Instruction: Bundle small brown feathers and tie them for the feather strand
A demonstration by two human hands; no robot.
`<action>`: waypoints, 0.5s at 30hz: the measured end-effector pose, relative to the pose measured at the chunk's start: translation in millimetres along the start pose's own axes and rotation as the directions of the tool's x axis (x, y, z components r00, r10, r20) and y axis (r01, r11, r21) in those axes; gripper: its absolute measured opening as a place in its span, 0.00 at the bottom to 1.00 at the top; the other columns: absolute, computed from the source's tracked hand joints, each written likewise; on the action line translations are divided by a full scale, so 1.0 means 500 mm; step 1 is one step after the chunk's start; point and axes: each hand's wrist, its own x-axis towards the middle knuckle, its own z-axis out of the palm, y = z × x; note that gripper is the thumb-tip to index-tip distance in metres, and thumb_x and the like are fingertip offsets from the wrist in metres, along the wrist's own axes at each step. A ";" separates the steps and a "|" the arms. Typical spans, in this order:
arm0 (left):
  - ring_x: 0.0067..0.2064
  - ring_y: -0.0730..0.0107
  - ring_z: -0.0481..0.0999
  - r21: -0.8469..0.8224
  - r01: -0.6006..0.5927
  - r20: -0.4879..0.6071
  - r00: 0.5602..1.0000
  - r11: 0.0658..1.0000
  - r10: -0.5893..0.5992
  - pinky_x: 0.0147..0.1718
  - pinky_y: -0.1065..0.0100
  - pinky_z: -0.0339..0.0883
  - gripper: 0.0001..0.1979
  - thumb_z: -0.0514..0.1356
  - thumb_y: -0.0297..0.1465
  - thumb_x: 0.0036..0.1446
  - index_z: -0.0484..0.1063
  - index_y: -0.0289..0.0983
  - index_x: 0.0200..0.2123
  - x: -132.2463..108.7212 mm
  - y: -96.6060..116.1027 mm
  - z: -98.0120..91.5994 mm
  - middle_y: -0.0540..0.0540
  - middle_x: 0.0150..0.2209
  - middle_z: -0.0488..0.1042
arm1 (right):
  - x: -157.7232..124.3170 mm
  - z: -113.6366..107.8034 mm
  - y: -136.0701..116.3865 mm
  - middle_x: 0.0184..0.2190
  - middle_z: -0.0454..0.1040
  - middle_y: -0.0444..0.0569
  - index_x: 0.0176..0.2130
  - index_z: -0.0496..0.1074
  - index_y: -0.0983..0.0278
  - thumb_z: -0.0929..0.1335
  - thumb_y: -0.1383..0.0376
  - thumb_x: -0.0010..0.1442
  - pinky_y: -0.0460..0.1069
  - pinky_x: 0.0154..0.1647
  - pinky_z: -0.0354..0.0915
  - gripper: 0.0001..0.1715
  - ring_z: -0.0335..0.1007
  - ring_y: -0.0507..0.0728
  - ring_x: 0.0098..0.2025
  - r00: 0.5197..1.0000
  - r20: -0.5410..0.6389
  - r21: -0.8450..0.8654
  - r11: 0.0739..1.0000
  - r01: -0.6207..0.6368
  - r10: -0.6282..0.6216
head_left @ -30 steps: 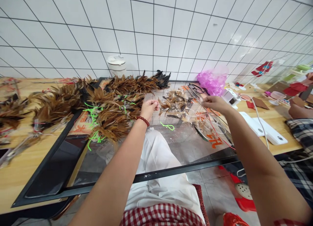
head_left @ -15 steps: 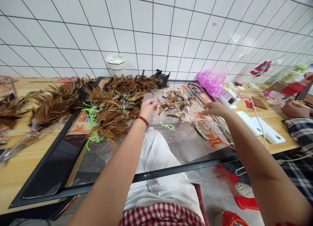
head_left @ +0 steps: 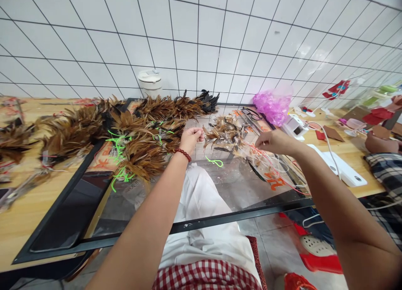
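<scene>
My left hand (head_left: 192,140), with a beaded bracelet at the wrist, is closed in a pinch above the glass tabletop; what sits between its fingertips is too small to make out. It lies between bundles of brown feathers (head_left: 144,156) and a loose pile of paler feathers (head_left: 228,131). Right of that pile, my right hand (head_left: 273,142) reaches down with its fingers bent together at a tangle of red and white strings (head_left: 273,166). A bright green cord loop (head_left: 215,161) rests on the glass between my hands. More green cords (head_left: 117,145) are tied among the brown feathers.
At the back stand a white lidded container (head_left: 150,83) and a pink plastic bag (head_left: 272,106), with eyeglasses (head_left: 251,113) beside it. White power strips (head_left: 348,173) and a cable lie to the right. Another person's hand (head_left: 381,143) is at the far right.
My right hand has moved slightly left with its fingers drawn closer together. The red and white strings beneath it have shifted and spread to the right. My left hand stays in place.
</scene>
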 end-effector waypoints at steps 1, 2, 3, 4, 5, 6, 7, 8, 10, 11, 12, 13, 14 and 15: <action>0.23 0.79 0.70 0.002 0.000 0.001 1.000 1.000 0.000 0.26 0.73 0.66 0.02 0.61 0.22 0.51 0.72 0.31 0.27 0.000 0.000 0.000 0.49 0.24 0.71 | -0.009 0.008 -0.004 0.30 0.77 0.46 0.29 0.77 0.60 0.67 0.68 0.48 0.48 0.36 0.63 0.08 0.70 0.54 0.32 0.995 0.096 -0.055 0.998 0.015 -0.010; 0.23 0.79 0.70 0.003 -0.002 0.003 1.000 1.000 0.002 0.26 0.73 0.66 0.02 0.61 0.22 0.51 0.72 0.31 0.27 0.000 0.000 0.000 0.49 0.24 0.72 | -0.017 0.018 -0.006 0.30 0.76 0.46 0.30 0.77 0.60 0.66 0.69 0.48 0.48 0.36 0.63 0.10 0.70 0.54 0.32 0.986 0.165 -0.098 0.995 0.032 -0.016; 0.23 0.79 0.70 0.003 -0.004 0.005 1.000 1.000 0.004 0.26 0.73 0.66 0.01 0.61 0.22 0.51 0.72 0.31 0.27 0.000 -0.001 0.000 0.48 0.24 0.72 | -0.024 0.031 -0.007 0.31 0.76 0.46 0.31 0.77 0.59 0.66 0.70 0.47 0.47 0.36 0.62 0.12 0.70 0.54 0.32 0.979 0.202 -0.137 0.989 0.048 -0.019; 0.23 0.79 0.70 0.003 -0.006 0.009 1.000 1.000 0.006 0.27 0.73 0.66 0.01 0.61 0.22 0.50 0.72 0.31 0.27 0.000 -0.001 0.000 0.48 0.25 0.72 | -0.031 0.043 -0.006 0.33 0.76 0.47 0.33 0.77 0.59 0.66 0.71 0.46 0.47 0.36 0.62 0.14 0.70 0.54 0.33 0.976 0.216 -0.170 0.983 0.066 -0.028; 0.24 0.79 0.70 0.002 -0.008 0.013 1.000 1.000 0.008 0.27 0.73 0.66 0.01 0.61 0.22 0.50 0.72 0.31 0.28 0.000 -0.002 0.000 0.48 0.25 0.72 | -0.037 0.055 -0.004 0.34 0.75 0.47 0.34 0.76 0.59 0.66 0.71 0.46 0.47 0.36 0.62 0.15 0.70 0.55 0.34 0.975 0.220 -0.193 0.978 0.085 -0.041; 0.24 0.79 0.70 0.003 -0.009 0.015 1.000 1.000 0.009 0.27 0.73 0.66 0.01 0.62 0.22 0.50 0.72 0.31 0.28 0.000 -0.002 0.000 0.48 0.25 0.72 | -0.042 0.065 -0.001 0.35 0.75 0.48 0.35 0.76 0.59 0.66 0.71 0.46 0.47 0.37 0.61 0.15 0.70 0.55 0.34 0.974 0.218 -0.205 0.973 0.103 -0.058; 0.23 0.79 0.70 0.004 -0.010 0.016 1.000 1.000 0.010 0.27 0.73 0.66 0.01 0.62 0.22 0.50 0.72 0.31 0.28 0.000 -0.003 0.000 0.48 0.25 0.72 | -0.045 0.071 0.004 0.36 0.74 0.48 0.34 0.76 0.60 0.66 0.71 0.47 0.47 0.37 0.61 0.14 0.70 0.55 0.35 0.975 0.213 -0.215 0.970 0.114 -0.067; 0.23 0.79 0.70 0.005 -0.010 0.016 1.000 1.000 0.009 0.27 0.73 0.66 0.01 0.62 0.22 0.50 0.72 0.31 0.28 0.000 -0.003 0.000 0.48 0.25 0.72 | -0.048 0.075 0.009 0.36 0.74 0.49 0.33 0.75 0.60 0.65 0.70 0.48 0.47 0.38 0.61 0.12 0.70 0.55 0.36 0.977 0.202 -0.231 0.966 0.114 -0.066; 0.23 0.79 0.70 0.008 -0.009 0.012 1.000 1.000 0.009 0.27 0.73 0.66 0.01 0.61 0.22 0.50 0.71 0.31 0.28 0.000 -0.003 0.001 0.49 0.25 0.72 | -0.051 0.072 0.020 0.36 0.73 0.50 0.30 0.74 0.62 0.65 0.70 0.50 0.47 0.37 0.61 0.08 0.69 0.55 0.36 0.989 0.146 -0.293 0.954 0.067 -0.025; 0.23 0.79 0.70 0.011 -0.008 0.009 1.000 1.000 0.008 0.27 0.73 0.66 0.01 0.61 0.22 0.50 0.71 0.31 0.28 0.000 -0.002 0.001 0.49 0.25 0.72 | -0.051 0.066 0.024 0.36 0.73 0.51 0.29 0.73 0.63 0.64 0.69 0.51 0.47 0.36 0.60 0.07 0.69 0.55 0.35 0.996 0.094 -0.321 0.947 0.027 0.004; 0.23 0.79 0.70 0.014 -0.008 0.008 1.000 1.000 0.008 0.27 0.73 0.66 0.01 0.61 0.22 0.50 0.71 0.31 0.28 -0.001 -0.002 0.001 0.49 0.25 0.72 | -0.051 0.060 0.027 0.35 0.72 0.51 0.29 0.72 0.63 0.64 0.68 0.51 0.47 0.35 0.60 0.07 0.69 0.55 0.34 0.999 0.033 -0.330 0.944 -0.015 0.027; 0.23 0.79 0.70 0.016 -0.008 0.007 1.000 1.000 0.008 0.27 0.73 0.66 0.01 0.60 0.22 0.51 0.71 0.31 0.28 -0.001 -0.002 0.001 0.49 0.25 0.72 | -0.050 0.053 0.029 0.35 0.73 0.51 0.30 0.72 0.64 0.64 0.67 0.52 0.47 0.34 0.60 0.06 0.68 0.54 0.33 0.998 -0.036 -0.311 0.949 -0.054 0.045; 0.23 0.79 0.70 0.016 -0.007 0.005 1.000 1.000 0.007 0.27 0.72 0.66 0.02 0.60 0.21 0.51 0.71 0.31 0.28 -0.001 -0.001 0.002 0.48 0.25 0.72 | -0.048 0.047 0.029 0.33 0.73 0.50 0.31 0.71 0.63 0.64 0.66 0.53 0.47 0.33 0.60 0.06 0.68 0.54 0.31 0.993 -0.106 -0.263 0.961 -0.084 0.058; 0.23 0.79 0.70 0.015 -0.007 0.005 1.000 1.000 0.007 0.27 0.72 0.66 0.02 0.59 0.21 0.52 0.71 0.30 0.28 -0.002 -0.001 0.002 0.48 0.25 0.72 | -0.044 0.043 0.027 0.31 0.73 0.49 0.32 0.71 0.63 0.64 0.64 0.53 0.47 0.32 0.60 0.07 0.67 0.53 0.30 0.981 -0.178 -0.187 0.977 -0.106 0.072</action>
